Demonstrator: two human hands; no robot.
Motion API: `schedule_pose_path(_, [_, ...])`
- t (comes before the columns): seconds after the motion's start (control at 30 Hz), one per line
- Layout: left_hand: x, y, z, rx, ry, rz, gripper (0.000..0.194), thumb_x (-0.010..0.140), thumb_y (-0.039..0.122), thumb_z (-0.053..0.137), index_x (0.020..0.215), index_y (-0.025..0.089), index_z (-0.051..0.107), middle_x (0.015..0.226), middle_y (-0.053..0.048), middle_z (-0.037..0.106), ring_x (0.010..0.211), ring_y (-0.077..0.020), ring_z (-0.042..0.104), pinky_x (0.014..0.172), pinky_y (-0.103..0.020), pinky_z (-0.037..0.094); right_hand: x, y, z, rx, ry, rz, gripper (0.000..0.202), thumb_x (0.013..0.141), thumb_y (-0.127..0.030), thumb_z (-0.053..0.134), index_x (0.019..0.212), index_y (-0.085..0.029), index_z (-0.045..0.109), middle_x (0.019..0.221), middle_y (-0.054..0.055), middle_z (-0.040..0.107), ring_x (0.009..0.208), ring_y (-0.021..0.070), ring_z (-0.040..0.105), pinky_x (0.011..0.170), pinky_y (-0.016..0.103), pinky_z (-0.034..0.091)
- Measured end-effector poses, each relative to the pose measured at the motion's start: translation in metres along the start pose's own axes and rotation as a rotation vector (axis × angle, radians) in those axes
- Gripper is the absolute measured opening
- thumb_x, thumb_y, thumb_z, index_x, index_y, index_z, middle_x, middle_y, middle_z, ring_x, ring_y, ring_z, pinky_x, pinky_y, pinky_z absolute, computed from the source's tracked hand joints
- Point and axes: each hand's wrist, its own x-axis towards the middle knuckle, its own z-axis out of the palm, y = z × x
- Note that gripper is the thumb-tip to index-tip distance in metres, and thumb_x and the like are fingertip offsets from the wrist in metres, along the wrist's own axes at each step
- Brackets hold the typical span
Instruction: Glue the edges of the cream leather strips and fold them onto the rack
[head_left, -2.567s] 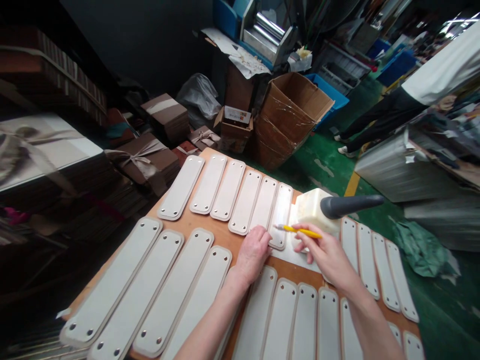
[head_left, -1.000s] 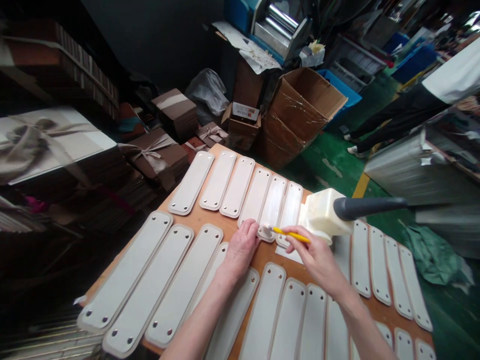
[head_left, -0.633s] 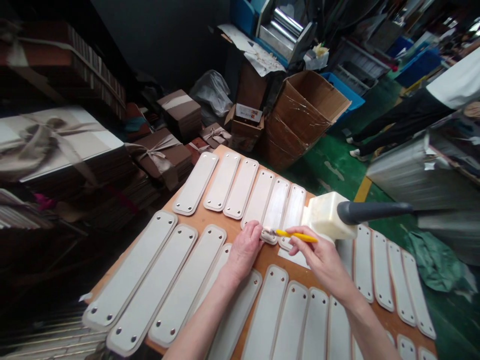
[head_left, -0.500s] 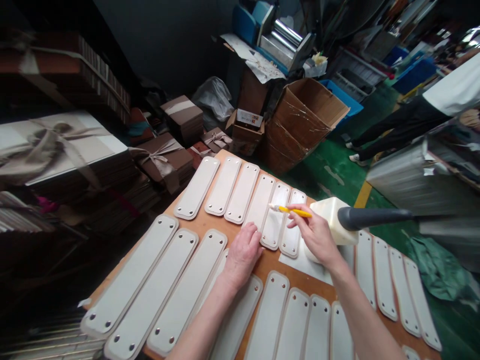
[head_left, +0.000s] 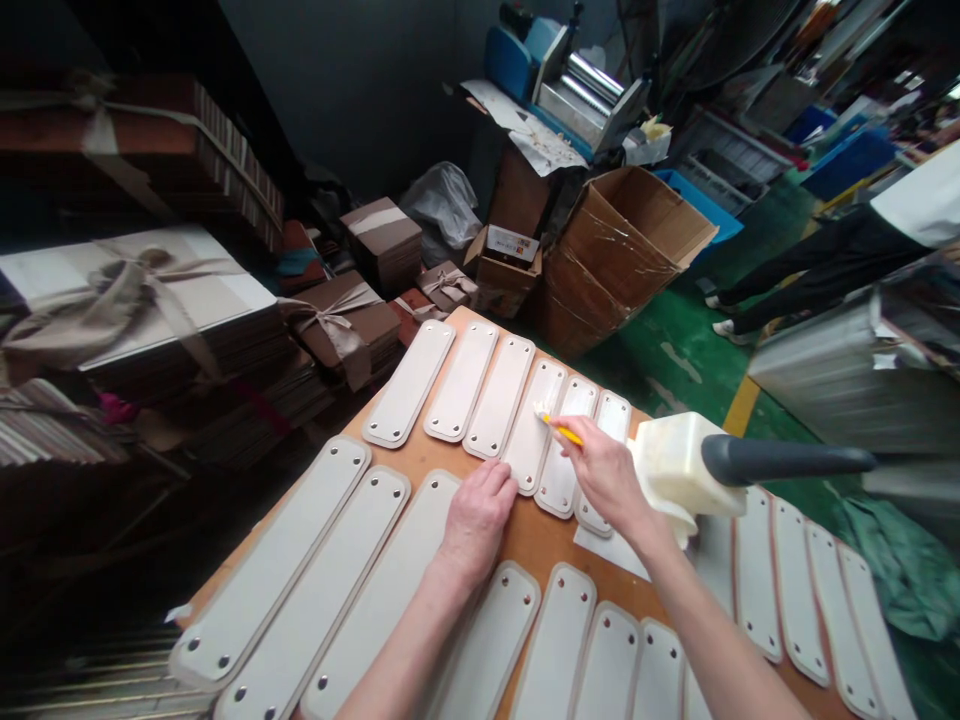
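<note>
My right hand (head_left: 604, 470) is closed around a small brush with a yellow handle (head_left: 568, 435). Its bristles touch the face of a pale strip with metal snaps (head_left: 529, 450) in the back row, where a white smear shows. At that strip's near end rests my left hand (head_left: 480, 510), fingers laid down by its edge and holding nothing that I can see. Two neighbouring strips on the right look shinier, one of them this strip (head_left: 576, 410). Beside my right wrist stands a cream plastic container (head_left: 671, 450) with a long dark handle or spout.
More pale strips (head_left: 274, 560) lie in rows across the brown board (head_left: 409, 462). Tied bundles (head_left: 345, 320) are stacked at left. Behind the board stand a cardboard box (head_left: 600, 260) and a machine with metal rollers (head_left: 589, 90). A person in dark trousers (head_left: 817, 255) stands at far right.
The brush has gone from above the strip on the right to the fourth strip, where a white smear now shows. My left hand stays at its near end. The view has shifted slightly.
</note>
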Motion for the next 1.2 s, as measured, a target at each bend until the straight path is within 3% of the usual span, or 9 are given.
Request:
schedule_pose_path(0.2, [-0.001,0.000,-0.003,-0.079,-0.001,-0.034,0.012,0.090,0.012,0.051,0.094,0.021,0.058,0.104,-0.006,0.062,0.106,-0.0205,0.057,0.088,-0.035,0.052,-0.059,-0.034,-0.021,0.246,-0.247,0.057,0.025,0.099,-0.037,0.039,0.111,-0.030,0.060,0.103,0.001,0.067,0.077,0.0173,0.067,0.068,0.028,0.052])
schedule_pose_path(0.27, [-0.001,0.000,-0.004,-0.095,0.000,-0.036,0.014,0.090,0.011,0.049,0.094,0.021,0.058,0.105,-0.006,0.061,0.107,-0.0198,0.057,0.090,-0.034,0.052,-0.046,-0.030,-0.026,0.303,-0.201,0.080,0.025,0.098,-0.040,0.041,0.110,-0.029,0.060,0.102,0.001,0.067,0.070,0.0158,0.066,0.067,0.028,0.052])
schedule_pose_path(0.43, [0.000,-0.002,-0.006,-0.096,0.008,-0.015,0.015,0.089,0.010,0.050,0.094,0.021,0.058,0.108,-0.006,0.062,0.110,-0.0199,0.055,0.096,-0.035,0.049,0.031,0.006,-0.016,0.124,0.160,0.017,0.027,0.098,-0.040,0.043,0.111,-0.026,0.061,0.107,0.004,0.065,0.073,0.0176,0.067,0.070,0.030,0.050])
schedule_pose_path(0.53, [0.000,-0.002,-0.005,-0.094,0.008,-0.012,0.014,0.089,0.010,0.051,0.094,0.021,0.059,0.108,-0.006,0.062,0.111,-0.0204,0.055,0.096,-0.036,0.050,0.052,0.018,0.000,-0.063,0.187,-0.021,0.027,0.098,-0.036,0.041,0.111,-0.025,0.062,0.107,0.006,0.066,0.083,0.0211,0.066,0.072,0.031,0.049])
schedule_pose_path(0.7, [-0.001,-0.003,-0.005,-0.115,0.016,-0.012,0.013,0.090,0.011,0.050,0.092,0.021,0.059,0.106,-0.006,0.062,0.109,-0.0193,0.055,0.092,-0.034,0.050,0.001,0.000,0.010,-0.054,-0.042,-0.102,0.027,0.099,-0.030,0.038,0.117,-0.027,0.058,0.105,0.005,0.065,0.090,0.0212,0.064,0.073,0.030,0.049])
schedule_pose_path(0.87, [-0.004,-0.006,-0.002,-0.109,0.010,-0.068,0.015,0.093,0.016,0.047,0.083,0.020,0.058,0.095,-0.005,0.059,0.092,-0.0175,0.056,0.077,-0.029,0.050,-0.061,-0.029,-0.011,0.161,-0.283,-0.071,0.026,0.101,-0.031,0.037,0.116,-0.028,0.057,0.102,0.003,0.064,0.088,0.0181,0.064,0.072,0.027,0.049])
schedule_pose_path(0.93, [-0.005,-0.007,0.000,-0.102,0.021,-0.083,0.015,0.093,0.017,0.047,0.081,0.020,0.057,0.092,-0.004,0.058,0.089,-0.0173,0.055,0.074,-0.028,0.048,-0.061,-0.030,-0.017,0.274,-0.285,-0.016,0.025,0.100,-0.035,0.039,0.115,-0.028,0.058,0.103,0.002,0.064,0.085,0.0164,0.065,0.072,0.026,0.050])
schedule_pose_path(1.1, [-0.005,-0.008,0.002,-0.114,0.028,-0.084,0.017,0.093,0.016,0.048,0.078,0.019,0.056,0.089,-0.004,0.058,0.086,-0.0165,0.054,0.074,-0.027,0.046,-0.035,-0.019,-0.011,0.341,-0.058,0.052,0.024,0.098,-0.039,0.044,0.111,-0.027,0.060,0.102,0.002,0.063,0.080,0.0159,0.066,0.072,0.026,0.050])
schedule_pose_path(1.2, [-0.005,-0.008,0.002,-0.114,0.034,-0.075,0.017,0.093,0.018,0.048,0.078,0.019,0.056,0.089,-0.004,0.058,0.087,-0.0168,0.054,0.074,-0.027,0.046,-0.043,-0.024,-0.007,0.299,-0.150,0.023,0.024,0.098,-0.037,0.042,0.110,-0.027,0.061,0.104,0.002,0.064,0.090,0.0186,0.066,0.074,0.027,0.051])
